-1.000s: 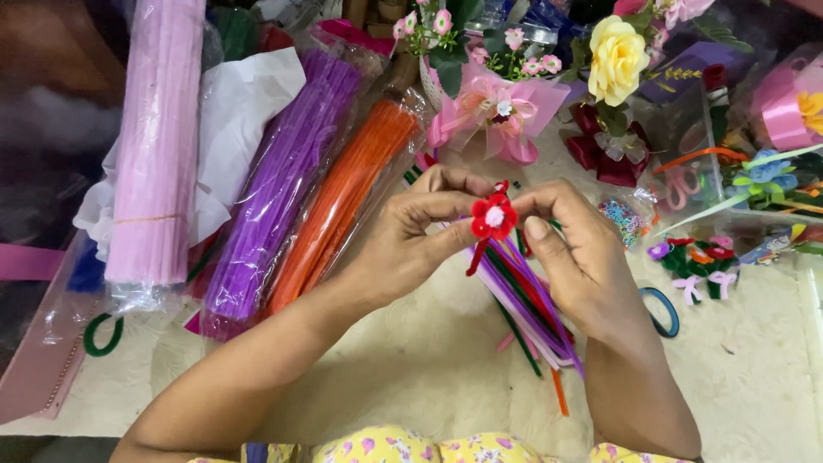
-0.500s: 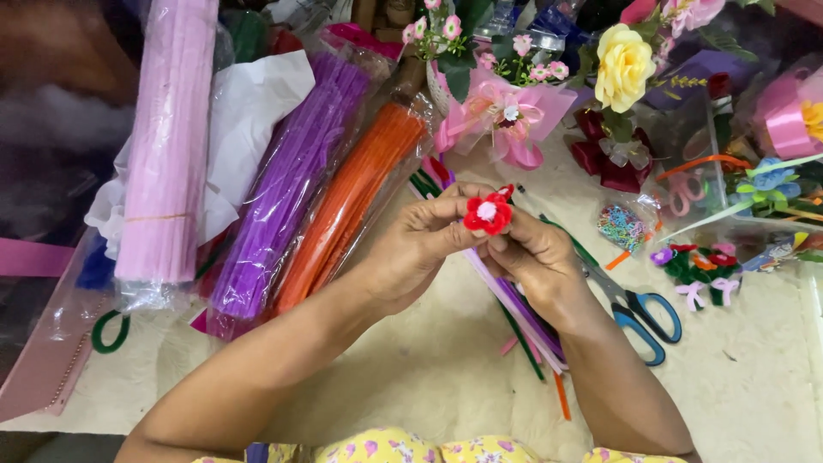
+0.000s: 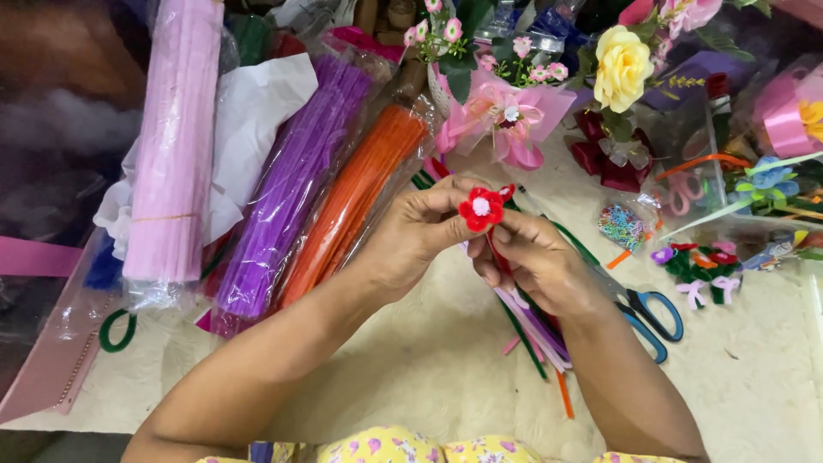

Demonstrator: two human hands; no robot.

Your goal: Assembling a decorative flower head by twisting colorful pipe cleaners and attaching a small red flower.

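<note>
Facing up at the camera, red flower (image 3: 481, 208) pinched by left hand (image 3: 417, 233) fingers, right hand (image 3: 533, 260) fingers gripping its down-pointing stem.

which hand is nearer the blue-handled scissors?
Right. The right hand lies just left of the blue-handled scissors, its wrist beside the handles. The left hand is farther left, beyond the red flower both hands pinch.

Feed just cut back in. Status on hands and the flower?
Left hand and right hand both pinching red pipe-cleaner flower, held above table. Loose pipe cleaners lie below; scissors beside right wrist. Nothing blocking.
</note>
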